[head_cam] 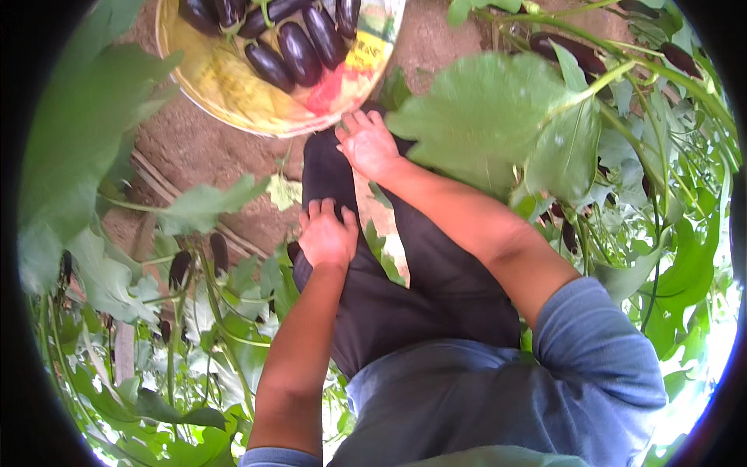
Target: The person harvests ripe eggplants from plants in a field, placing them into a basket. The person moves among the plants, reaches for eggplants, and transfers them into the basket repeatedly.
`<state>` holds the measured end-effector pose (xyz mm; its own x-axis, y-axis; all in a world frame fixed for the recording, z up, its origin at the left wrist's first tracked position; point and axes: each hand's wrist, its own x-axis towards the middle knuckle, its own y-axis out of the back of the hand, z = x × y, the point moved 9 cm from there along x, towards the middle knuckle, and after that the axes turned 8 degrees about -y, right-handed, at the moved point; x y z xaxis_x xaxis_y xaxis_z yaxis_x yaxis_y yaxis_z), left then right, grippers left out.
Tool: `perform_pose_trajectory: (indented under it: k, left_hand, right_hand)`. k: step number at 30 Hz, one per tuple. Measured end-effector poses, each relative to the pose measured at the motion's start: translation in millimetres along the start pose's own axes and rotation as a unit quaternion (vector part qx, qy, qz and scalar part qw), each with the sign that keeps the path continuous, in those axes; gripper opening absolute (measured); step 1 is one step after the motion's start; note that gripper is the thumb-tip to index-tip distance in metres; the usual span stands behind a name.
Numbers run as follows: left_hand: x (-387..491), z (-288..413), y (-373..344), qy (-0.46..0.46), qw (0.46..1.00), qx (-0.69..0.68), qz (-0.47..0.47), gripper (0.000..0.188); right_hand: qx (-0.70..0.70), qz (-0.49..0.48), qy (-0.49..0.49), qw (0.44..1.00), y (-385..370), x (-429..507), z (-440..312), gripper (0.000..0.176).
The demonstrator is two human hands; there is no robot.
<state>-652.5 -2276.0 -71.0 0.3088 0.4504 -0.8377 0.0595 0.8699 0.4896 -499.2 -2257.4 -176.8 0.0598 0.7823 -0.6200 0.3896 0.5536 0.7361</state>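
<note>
My left hand rests palm down on the dark trousers near my left knee, its fingers apart and holding nothing. Farther forward, my right hand has its fingertips at the near rim of a round basket. Whether those fingers grip the rim or only touch it cannot be told. Inside the basket, a printed yellow and red plastic lining lies under several glossy dark purple eggplants. The basket's far side is cut off by the picture's top edge.
Eggplant plants crowd both sides. A large leaf overhangs just right of my right hand. More eggplants hang at right and left. Brown soil shows below the basket, with thin dry stalks on it.
</note>
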Motion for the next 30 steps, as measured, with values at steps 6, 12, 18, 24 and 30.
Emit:
perform_pose_trajectory:
  k: [6, 12, 18, 24, 30]
  left_hand:
    - [-10.4, -5.8, -13.3, 0.022, 1.0, 0.007, -0.003, 0.035]
    - [-11.4, -5.8, -17.3, 0.023, 0.999, 0.028, -0.029, 0.036]
    - [-12.3, -5.1, -16.0, 0.004, 1.0, 0.026, -0.013, 0.037]
    - [-10.9, -7.0, -18.5, -0.004, 1.0, 0.03, -0.001, 0.037]
    - [-12.8, -14.0, -21.4, 0.003, 1.0, -0.004, -0.002, 0.034]
  right_hand:
    - [0.123, -0.116, -0.086, 0.982, 0.5, -90.4, 19.5, 0.038]
    - [0.141, -0.096, -0.144, 0.975, 14.8, -137.3, 42.2, 0.036]
    - [0.152, -0.071, -0.163, 0.972, 0.9, -133.1, 40.4, 0.034]
    - [0.118, -0.102, -0.151, 0.976, -12.3, -124.8, 34.0, 0.036]
    - [0.106, -0.12, -0.147, 0.976, -15.9, -117.6, 29.2, 0.035]
